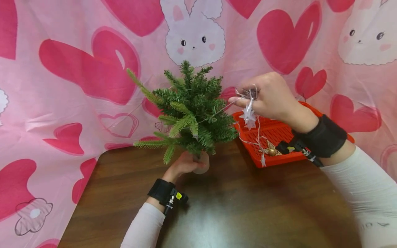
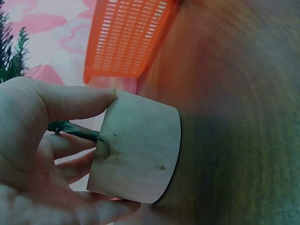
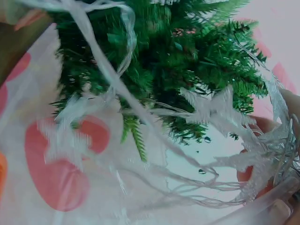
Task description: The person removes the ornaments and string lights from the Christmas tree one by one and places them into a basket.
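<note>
A small artificial Christmas tree (image 1: 198, 100) stands on the brown table, its wire trunk set in a round wooden base (image 2: 138, 147). My left hand (image 1: 183, 164) grips that base, thumb over the upper edge and fingers around the side in the left wrist view. To the right of the branches, my right hand (image 1: 273, 96) holds a bunched string of star lights (image 1: 249, 115). One strand stretches from it into the branches. Another length hangs down to the basket. Clear plastic stars (image 3: 213, 110) dangle close to the camera in the right wrist view, partly blurred.
An orange-red plastic basket (image 1: 286, 159) sits behind and right of the tree, with a gold star ornament (image 1: 271, 151) in it. A pink heart-and-rabbit cloth (image 1: 74, 20) hangs behind the brown table (image 1: 217, 206).
</note>
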Available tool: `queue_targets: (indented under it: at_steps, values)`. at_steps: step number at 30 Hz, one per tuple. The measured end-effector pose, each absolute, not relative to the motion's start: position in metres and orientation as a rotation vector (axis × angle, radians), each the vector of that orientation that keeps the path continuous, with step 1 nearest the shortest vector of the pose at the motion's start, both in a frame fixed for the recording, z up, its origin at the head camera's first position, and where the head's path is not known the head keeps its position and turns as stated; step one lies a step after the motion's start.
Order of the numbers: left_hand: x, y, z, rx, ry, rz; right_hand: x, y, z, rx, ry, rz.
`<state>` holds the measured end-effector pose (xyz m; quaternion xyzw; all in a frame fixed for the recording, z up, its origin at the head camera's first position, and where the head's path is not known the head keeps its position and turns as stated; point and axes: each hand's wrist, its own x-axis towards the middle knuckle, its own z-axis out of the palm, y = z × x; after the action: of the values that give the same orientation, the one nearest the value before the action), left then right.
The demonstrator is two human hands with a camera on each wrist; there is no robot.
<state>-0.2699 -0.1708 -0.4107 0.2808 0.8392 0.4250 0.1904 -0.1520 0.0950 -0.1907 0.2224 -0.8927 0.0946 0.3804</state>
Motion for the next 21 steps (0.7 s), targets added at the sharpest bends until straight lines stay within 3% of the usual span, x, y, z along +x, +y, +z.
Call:
queue_targets:
  at_steps: [12, 16, 21]
  values:
    - [-0.281, -0.176, -0.414, 0.814, 2.224, 1.132, -0.165, 0.093, -0.158, 0.376, -2.452, 0.031]
    - [-0.286, -0.181, -0.417, 0.75, 2.162, 1.13, -0.17, 0.099, -0.16, 0.33, -2.469, -0.056]
    - [-0.289, -0.185, -0.418, 0.728, 2.106, 1.134, -0.177, 0.105, -0.171, 0.315, -2.472, 0.179]
